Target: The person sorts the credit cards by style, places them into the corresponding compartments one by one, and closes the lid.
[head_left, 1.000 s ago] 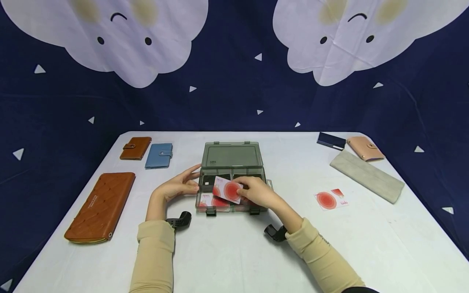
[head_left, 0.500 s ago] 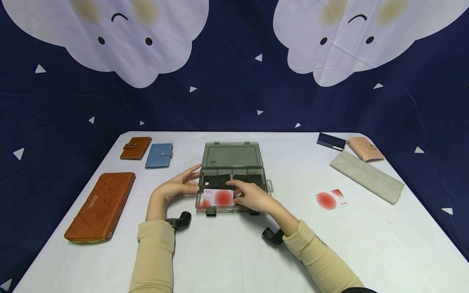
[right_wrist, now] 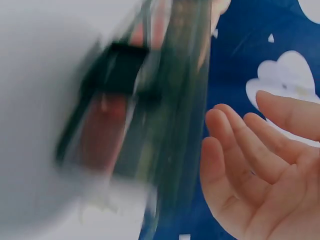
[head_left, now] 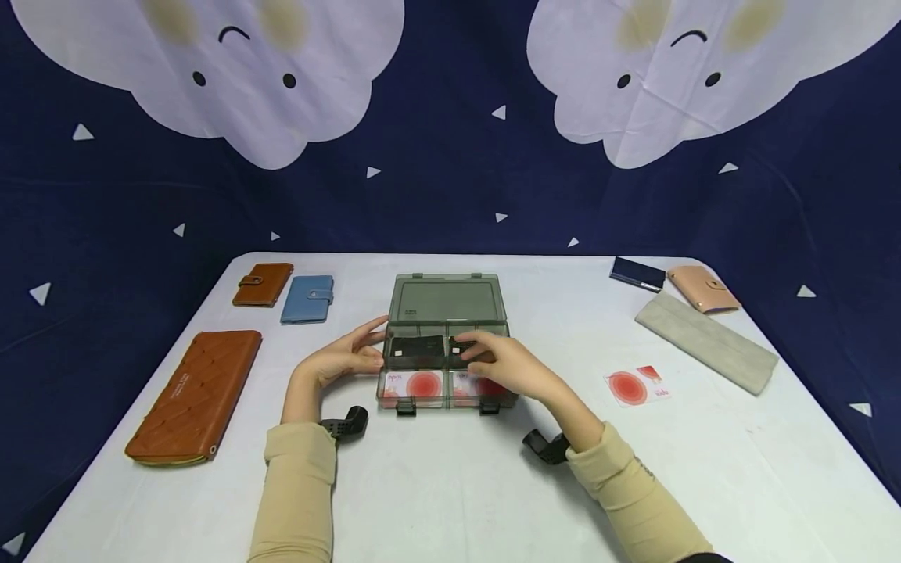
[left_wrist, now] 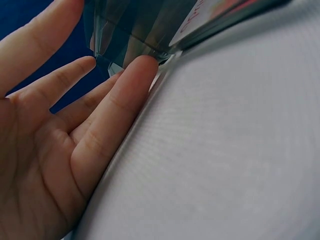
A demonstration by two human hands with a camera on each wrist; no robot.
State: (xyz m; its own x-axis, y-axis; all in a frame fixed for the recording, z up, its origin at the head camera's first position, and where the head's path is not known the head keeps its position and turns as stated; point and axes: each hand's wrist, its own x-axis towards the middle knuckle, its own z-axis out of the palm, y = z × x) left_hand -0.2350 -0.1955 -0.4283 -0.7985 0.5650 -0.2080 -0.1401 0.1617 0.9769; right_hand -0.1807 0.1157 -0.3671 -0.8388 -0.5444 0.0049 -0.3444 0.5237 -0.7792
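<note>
A smoky translucent plastic box stands in the middle of the table with its lid raised at the back. Its two front compartments hold red-and-white cards, one card at left and another card at right, partly behind a hand. Black cards lie in the back compartments. My left hand rests its extended fingers against the box's left side; the left wrist view has a fingertip right at the wall. Over the box's right half is my right hand, fingers loosely bent and holding nothing.
A loose red-and-white card lies to the right. Beyond it are a grey pouch, a dark card case and a pink wallet. At left are a large brown wallet, a small brown wallet and a blue wallet.
The right hand has lowered a red-and-white card into the front-left compartment, let go of it and moved right over the box. The left hand has stayed at the box's side.
</note>
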